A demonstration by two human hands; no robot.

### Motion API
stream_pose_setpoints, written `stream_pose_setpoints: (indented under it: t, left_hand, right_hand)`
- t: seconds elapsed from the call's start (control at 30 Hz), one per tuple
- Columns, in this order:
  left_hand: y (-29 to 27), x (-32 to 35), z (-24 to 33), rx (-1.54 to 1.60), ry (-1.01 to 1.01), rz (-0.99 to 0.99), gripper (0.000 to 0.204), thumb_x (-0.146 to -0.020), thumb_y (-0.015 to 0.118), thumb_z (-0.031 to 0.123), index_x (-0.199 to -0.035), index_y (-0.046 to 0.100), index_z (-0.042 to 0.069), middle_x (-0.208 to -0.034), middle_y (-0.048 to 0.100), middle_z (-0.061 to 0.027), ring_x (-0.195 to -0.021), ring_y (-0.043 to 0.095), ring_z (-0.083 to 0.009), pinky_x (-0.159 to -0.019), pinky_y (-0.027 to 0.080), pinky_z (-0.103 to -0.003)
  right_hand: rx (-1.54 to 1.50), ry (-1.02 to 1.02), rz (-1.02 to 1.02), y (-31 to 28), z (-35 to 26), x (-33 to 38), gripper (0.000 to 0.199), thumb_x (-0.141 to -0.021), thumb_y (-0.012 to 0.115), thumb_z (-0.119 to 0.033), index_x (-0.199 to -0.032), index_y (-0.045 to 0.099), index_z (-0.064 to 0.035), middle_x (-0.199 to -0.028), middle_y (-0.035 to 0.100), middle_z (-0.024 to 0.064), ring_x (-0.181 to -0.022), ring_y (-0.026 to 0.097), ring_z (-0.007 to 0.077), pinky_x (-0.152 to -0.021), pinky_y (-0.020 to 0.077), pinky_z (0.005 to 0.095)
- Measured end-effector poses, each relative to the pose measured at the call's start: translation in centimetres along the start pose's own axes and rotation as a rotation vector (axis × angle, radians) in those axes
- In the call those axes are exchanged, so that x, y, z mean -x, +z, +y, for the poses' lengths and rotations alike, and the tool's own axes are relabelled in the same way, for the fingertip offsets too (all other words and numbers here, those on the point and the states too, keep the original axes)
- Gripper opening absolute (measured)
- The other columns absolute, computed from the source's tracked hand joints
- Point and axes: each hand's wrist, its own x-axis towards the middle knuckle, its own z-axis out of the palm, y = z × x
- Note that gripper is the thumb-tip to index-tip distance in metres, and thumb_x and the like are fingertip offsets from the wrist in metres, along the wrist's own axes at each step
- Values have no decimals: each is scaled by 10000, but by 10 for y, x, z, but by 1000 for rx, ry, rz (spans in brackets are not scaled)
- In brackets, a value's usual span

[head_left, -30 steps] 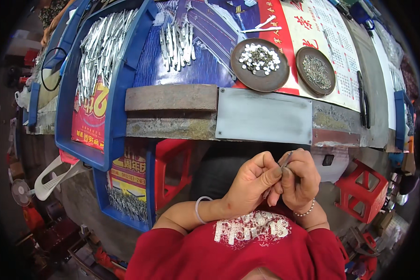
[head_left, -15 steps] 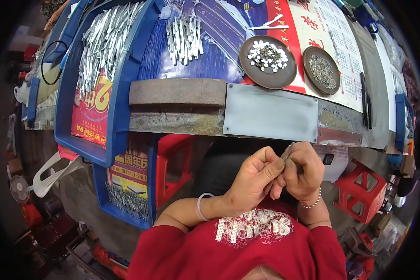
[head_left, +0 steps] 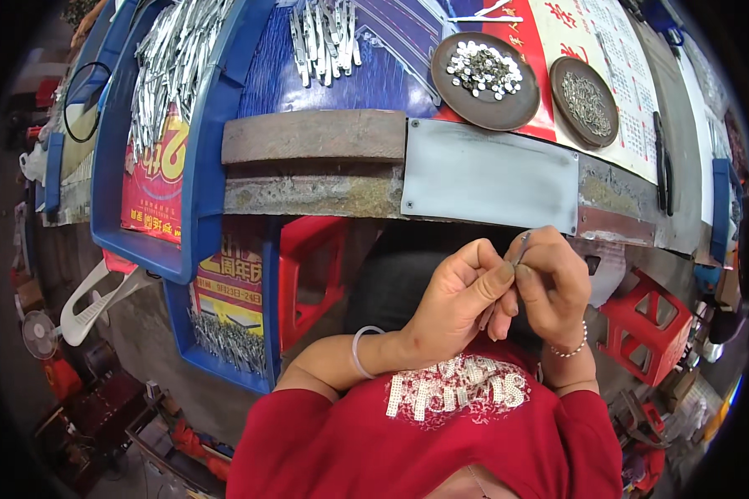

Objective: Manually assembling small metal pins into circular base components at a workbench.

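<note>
My left hand (head_left: 462, 293) and my right hand (head_left: 555, 281) meet in front of my chest, just below the table's edge. Between their pinched fingertips is a thin grey metal strip (head_left: 522, 248), with one end poking up beside my right fingers. Its lower part is hidden by the fingers. Above the hands, a pale grey metal plate (head_left: 491, 179) is fixed along the table's front edge. Behind the plate stands a brown dish (head_left: 520, 112) of small round silver and dark pieces. A second brown dish (head_left: 605, 137) with tiny metal parts is to its right.
A blue tray (head_left: 200, 237) of many metal strips (head_left: 179, 58) stands at left, with a lower blue tray (head_left: 268, 333) beneath it. More strips (head_left: 324, 41) lie on the blue table covering. A dark slim tool (head_left: 662, 162) rests at right. Red stools (head_left: 647, 324) stand below.
The table has shifted upward in the picture. My hands stay together, and the metal strip now shows more plainly, its end pointing up between the fingertips.
</note>
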Motion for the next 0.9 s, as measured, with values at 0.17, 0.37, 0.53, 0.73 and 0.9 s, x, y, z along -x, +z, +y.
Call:
stream_pose_setpoints:
  t: [0.17,0.37,0.53,0.73,0.9]
  left_hand:
    - [-2,-2,-3,10,-1,2,170,-962,483,225,-876,433,87,-692,582,-75,-488,538,-123,-433,433,-209]
    - [0,2,-3,-67,22,-41,161,-958,493,213,-883,428,86,-690,585,-77,-486,536,-122,-430,429,-210]
    - [-5,2,-1,-118,-10,-60,158,-952,506,199,-884,427,81,-675,589,-82,-474,529,-114,-417,410,-202]
    - [-1,6,0,-103,-23,-118,171,-946,521,199,-875,426,76,-683,595,-71,-473,538,-100,-418,403,-189]
    - [1,14,-6,-153,9,-136,168,-940,537,184,-878,435,66,-694,590,-51,-495,547,-78,-433,403,-181]
  right_hand:
    - [232,-169,80,4,2,2,142,-728,634,68,-801,533,-1,-783,580,137,-610,570,250,-536,467,315]
    - [-251,48,-93,-9,9,-2,126,-759,649,19,-801,534,-9,-791,589,131,-666,579,216,-590,473,292]
    - [-78,-11,-41,-9,2,-1,121,-791,656,-40,-798,540,-7,-784,596,132,-670,583,198,-579,467,273]
    - [-172,13,4,-8,2,8,166,-802,673,-116,-798,539,-19,-796,586,119,-679,554,177,-582,453,268]
    - [-551,202,-304,-18,7,0,233,-839,654,-211,-795,518,-27,-860,525,98,-725,487,159,-637,419,272]
